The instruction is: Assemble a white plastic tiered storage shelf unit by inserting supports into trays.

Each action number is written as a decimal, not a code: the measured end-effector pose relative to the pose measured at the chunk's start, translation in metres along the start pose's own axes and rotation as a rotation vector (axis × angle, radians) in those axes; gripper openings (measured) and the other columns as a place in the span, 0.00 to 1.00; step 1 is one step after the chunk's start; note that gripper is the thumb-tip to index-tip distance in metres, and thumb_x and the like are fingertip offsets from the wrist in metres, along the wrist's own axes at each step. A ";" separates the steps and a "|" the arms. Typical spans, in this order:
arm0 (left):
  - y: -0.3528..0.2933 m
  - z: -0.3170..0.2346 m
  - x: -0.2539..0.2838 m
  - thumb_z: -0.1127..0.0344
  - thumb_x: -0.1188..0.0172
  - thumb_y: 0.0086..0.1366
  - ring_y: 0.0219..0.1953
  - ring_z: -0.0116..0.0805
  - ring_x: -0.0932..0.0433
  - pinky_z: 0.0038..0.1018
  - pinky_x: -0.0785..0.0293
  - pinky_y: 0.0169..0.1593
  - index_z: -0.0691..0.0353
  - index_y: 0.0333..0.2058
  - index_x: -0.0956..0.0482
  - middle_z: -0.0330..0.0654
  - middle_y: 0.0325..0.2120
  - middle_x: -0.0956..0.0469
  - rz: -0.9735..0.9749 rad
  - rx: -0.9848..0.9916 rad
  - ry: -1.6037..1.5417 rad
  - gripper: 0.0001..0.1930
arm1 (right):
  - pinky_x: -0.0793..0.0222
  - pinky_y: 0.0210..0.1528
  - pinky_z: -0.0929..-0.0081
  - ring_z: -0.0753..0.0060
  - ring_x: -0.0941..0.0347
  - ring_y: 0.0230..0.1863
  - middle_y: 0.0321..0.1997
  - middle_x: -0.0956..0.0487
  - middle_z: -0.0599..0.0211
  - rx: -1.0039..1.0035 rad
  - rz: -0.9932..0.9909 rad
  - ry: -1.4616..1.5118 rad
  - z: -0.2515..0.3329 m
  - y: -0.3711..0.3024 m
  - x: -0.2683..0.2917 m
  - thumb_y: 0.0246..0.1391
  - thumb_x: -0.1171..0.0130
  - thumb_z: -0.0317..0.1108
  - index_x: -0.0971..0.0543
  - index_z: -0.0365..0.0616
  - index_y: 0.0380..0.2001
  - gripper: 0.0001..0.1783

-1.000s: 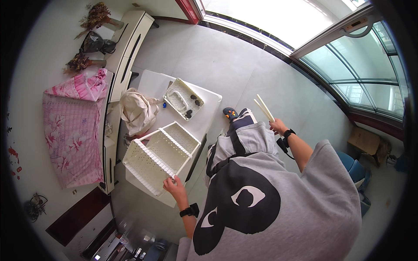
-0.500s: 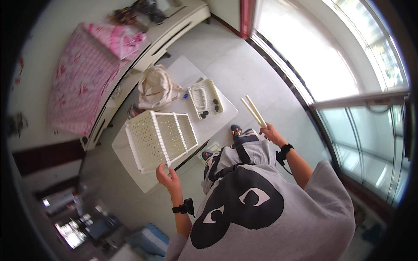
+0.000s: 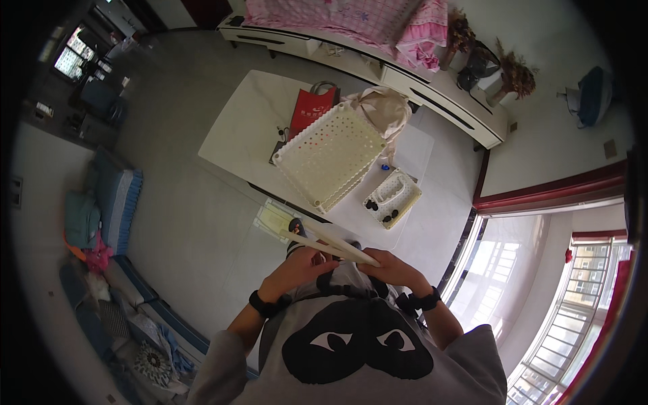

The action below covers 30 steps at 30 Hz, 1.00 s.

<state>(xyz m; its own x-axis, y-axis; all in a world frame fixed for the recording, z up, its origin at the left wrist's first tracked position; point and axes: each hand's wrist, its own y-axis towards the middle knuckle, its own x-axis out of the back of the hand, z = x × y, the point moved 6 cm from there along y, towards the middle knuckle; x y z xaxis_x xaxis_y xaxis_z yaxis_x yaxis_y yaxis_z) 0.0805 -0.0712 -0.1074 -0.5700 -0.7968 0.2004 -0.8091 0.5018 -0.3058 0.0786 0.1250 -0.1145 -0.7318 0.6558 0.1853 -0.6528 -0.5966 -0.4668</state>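
Two slim cream tubes [image 3: 331, 238] cross in front of my waist. My right hand [image 3: 391, 268] is closed around their right ends. At the tubes' left part is my left hand [image 3: 295, 271], its fingers curled in against a tube and partly hidden. Beyond my hands, a cream perforated rack [image 3: 331, 154] rests on the white table [image 3: 233, 128], touched by neither hand. To its right lies a small cream basket [image 3: 406, 214] holding a white handle-shaped piece [image 3: 390, 192] and several black caster-like parts [image 3: 388, 217].
Behind the rack are a red bag [image 3: 314, 108] and a beige cloth bag [image 3: 386, 111]. A small blue item [image 3: 385, 167] lies near the basket. A flat yellow-and-white packet [image 3: 270, 219] is near my feet. A long low cabinet [image 3: 432, 91] lines the far wall; a blue sofa [image 3: 128, 277] stands left.
My left hand has left the rack and come to the tubes at my waist. My right hand has brought the tubes inward, and they now point left. The view has swung round.
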 end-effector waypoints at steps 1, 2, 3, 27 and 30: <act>-0.004 0.005 0.002 0.64 0.39 0.63 0.23 0.20 0.31 0.18 0.34 0.28 0.63 0.46 0.25 0.32 0.25 0.26 -0.059 -0.017 -0.086 0.15 | 0.34 0.42 0.74 0.70 0.31 0.35 0.33 0.24 0.61 -0.016 0.074 -0.014 0.005 0.007 -0.007 0.60 0.46 0.40 0.28 0.39 0.50 0.20; -0.007 0.010 0.005 0.64 0.39 0.63 0.23 0.20 0.31 0.18 0.34 0.28 0.63 0.46 0.25 0.32 0.25 0.26 -0.083 -0.012 -0.099 0.15 | 0.34 0.42 0.74 0.70 0.31 0.35 0.33 0.24 0.61 -0.017 0.097 -0.028 0.010 0.015 -0.011 0.60 0.46 0.40 0.28 0.39 0.50 0.20; -0.011 0.014 0.011 0.65 0.40 0.64 0.23 0.21 0.31 0.18 0.33 0.28 0.64 0.45 0.25 0.32 0.23 0.27 -0.111 0.003 -0.195 0.13 | 0.34 0.41 0.73 0.70 0.31 0.35 0.32 0.25 0.60 -0.039 0.138 -0.037 0.015 0.024 -0.017 0.61 0.47 0.41 0.28 0.40 0.52 0.21; 0.096 0.017 0.338 0.77 0.44 0.48 0.18 0.37 0.33 0.29 0.35 0.23 0.61 0.32 0.28 0.40 0.21 0.33 0.021 -0.681 -0.008 0.10 | 0.45 0.24 0.79 0.81 0.37 0.21 0.18 0.29 0.71 -0.165 -1.422 0.234 0.092 0.158 -0.057 0.64 0.54 0.44 0.21 0.37 0.23 0.23; 0.110 0.029 0.336 0.74 0.42 0.50 0.29 0.38 0.25 0.30 0.30 0.33 0.61 0.35 0.27 0.38 0.29 0.26 0.124 -0.729 0.170 0.12 | 0.45 0.22 0.80 0.83 0.37 0.20 0.17 0.29 0.72 -0.290 -1.489 0.376 0.087 0.159 -0.089 0.63 0.52 0.44 0.21 0.37 0.24 0.22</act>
<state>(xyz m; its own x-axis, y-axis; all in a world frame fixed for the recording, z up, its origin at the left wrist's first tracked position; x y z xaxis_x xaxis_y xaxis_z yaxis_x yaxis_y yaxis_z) -0.1958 -0.2931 -0.1012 -0.6293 -0.6871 0.3632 -0.5940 0.7265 0.3454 0.0230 -0.0687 -0.1303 0.6331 0.6523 0.4168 -0.6266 0.7480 -0.2190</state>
